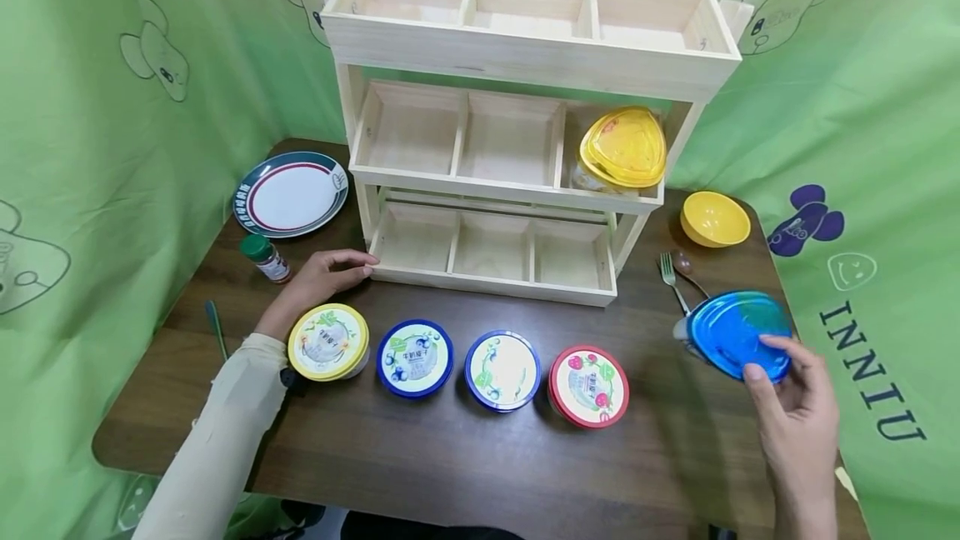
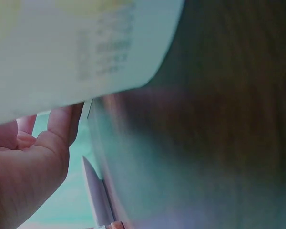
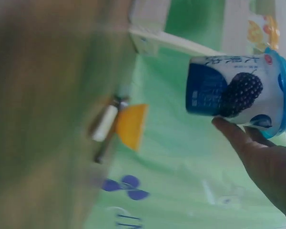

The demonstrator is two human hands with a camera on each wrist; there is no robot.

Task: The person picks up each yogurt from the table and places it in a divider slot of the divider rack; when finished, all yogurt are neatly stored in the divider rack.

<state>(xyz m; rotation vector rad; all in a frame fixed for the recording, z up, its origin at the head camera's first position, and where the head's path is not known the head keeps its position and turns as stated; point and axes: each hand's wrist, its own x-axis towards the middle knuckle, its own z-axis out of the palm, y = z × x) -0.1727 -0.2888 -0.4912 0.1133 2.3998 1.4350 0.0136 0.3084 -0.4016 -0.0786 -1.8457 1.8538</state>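
green cloth (image 1: 187,23) printed with cartoon figures surrounds the dark wooden table (image 1: 450,473). from my remote seat i see the right hand (image 1: 798,407) clamped on a blue-lidded tub (image 1: 738,332), thumb and fingers about its lid; the right wrist view shows me a blackberry on its wrapper. i see this tub held clear above the table's right side, lid uppermost. the left hand (image 1: 326,277) has its fingers fairly straight, tips touching the left near corner of the wooden rack's (image 1: 525,57) lowest tier.

just beyond the held tub i find a fork (image 1: 667,273) and a spoon (image 1: 681,262), with a yellow bowl (image 1: 708,236) farther off. between the hands stand four round tubs, left to right: yellow-lidded (image 1: 328,342), blue-lidded (image 1: 415,358), a second blue (image 1: 502,371), red-lidded (image 1: 588,386). on the rack, i spot a yellow tub (image 1: 626,148) in the middle tier's right compartment. far left, a plate (image 1: 292,194) lies beyond a green-capped jar (image 1: 268,258).
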